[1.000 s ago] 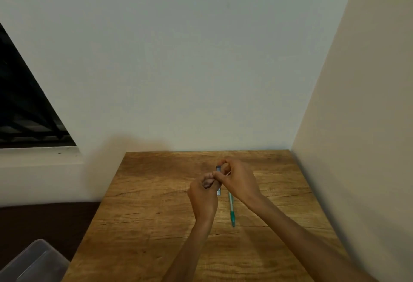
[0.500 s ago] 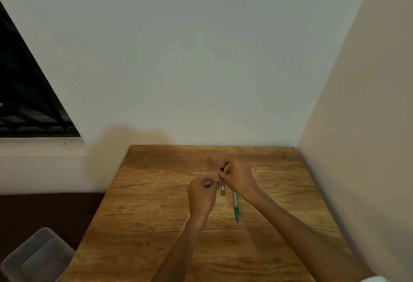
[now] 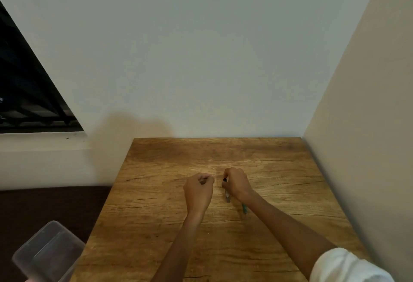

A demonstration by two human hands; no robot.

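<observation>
Sleeve (image 3: 348, 266) of white cloth shows at the near right corner of the desk (image 3: 156, 226), where a person's two bare forearms reach toward the middle. A clear plastic box (image 3: 47, 252) stands off the near left corner. A green pen (image 3: 244, 209) lies just beside the right wrist, mostly hidden by it. Farther in, the right hand (image 3: 237, 183) pinches a slim grey pen barrel (image 3: 227, 195), its dark tip up and its lower end close to the wood. The left hand (image 3: 199, 191) is curled into a fist; what it pinches, if anything, cannot be told. A second ago the two hands met over the barrel; now they sit apart, suggesting a small piece has come off. Beyond stand a pale wall (image 3: 201, 58) and a dark window (image 3: 26, 94).
</observation>
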